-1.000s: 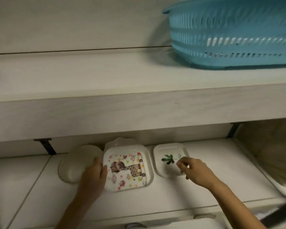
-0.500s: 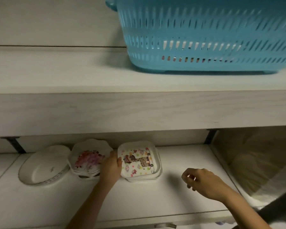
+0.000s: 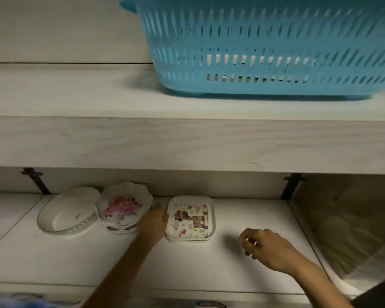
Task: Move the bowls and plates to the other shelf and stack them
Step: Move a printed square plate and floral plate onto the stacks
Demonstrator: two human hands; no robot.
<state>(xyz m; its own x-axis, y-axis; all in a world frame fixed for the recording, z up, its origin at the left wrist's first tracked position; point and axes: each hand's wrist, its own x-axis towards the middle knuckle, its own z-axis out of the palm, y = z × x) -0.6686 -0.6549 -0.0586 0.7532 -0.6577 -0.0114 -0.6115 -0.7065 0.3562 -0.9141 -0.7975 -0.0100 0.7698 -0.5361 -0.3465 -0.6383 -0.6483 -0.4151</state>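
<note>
On the lower shelf (image 3: pixel 242 278) stands a square plate with a giraffe picture (image 3: pixel 190 218), on top of another square plate. My left hand (image 3: pixel 152 225) holds its left edge. Left of it is a small stack of scalloped plates with a pink flower print (image 3: pixel 122 208). Further left lies a plain white oval dish (image 3: pixel 68 213). My right hand (image 3: pixel 267 246) hovers over the shelf to the right of the square plates, fingers loosely curled, holding nothing.
The upper shelf (image 3: pixel 76 101) carries a blue slotted plastic basket (image 3: pixel 265 47) on its right half. Black brackets (image 3: pixel 292 185) hold the shelf from below. A tan wall panel (image 3: pixel 347 218) bounds the lower shelf on the right.
The giraffe plate went from beside the leaf-print plate onto it, uncovering the flowered stack. My right hand let go and drew back to the right. The view shifted.
</note>
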